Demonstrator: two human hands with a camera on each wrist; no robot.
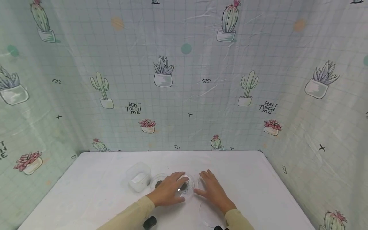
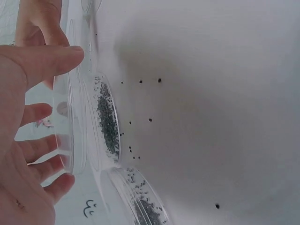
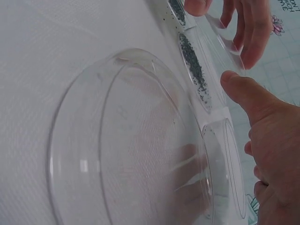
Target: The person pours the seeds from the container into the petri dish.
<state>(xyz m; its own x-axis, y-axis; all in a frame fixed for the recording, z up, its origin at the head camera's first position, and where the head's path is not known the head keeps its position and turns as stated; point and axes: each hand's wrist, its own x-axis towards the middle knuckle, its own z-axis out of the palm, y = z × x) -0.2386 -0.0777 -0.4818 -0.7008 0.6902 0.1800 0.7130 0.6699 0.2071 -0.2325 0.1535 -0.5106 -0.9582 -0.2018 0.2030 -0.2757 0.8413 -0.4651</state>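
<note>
My left hand [image 1: 169,190] pinches a clear petri dish lid [image 2: 70,129] at its rim, thumb on one side and fingers on the other. The lid is close over a petri dish [image 3: 196,72] with small dark grains in it. To the left, a second petri dish [image 2: 145,199] also contains dark grains, partly behind my left hand in the head view. My right hand [image 1: 214,191] is over a clear dish [image 3: 221,145] that has almost nothing in it, fingers extended forward. Its thumb points left, the tip right at the lid's edge in the right wrist view.
A clear plastic tub [image 1: 140,177] stands at the left of the white table [image 1: 244,172]. Another round clear lid [image 3: 77,140] lies near my right wrist. Several loose grains [image 2: 150,120] are scattered before the dishes. A cactus-patterned curtain [image 1: 184,95] encloses the back and sides.
</note>
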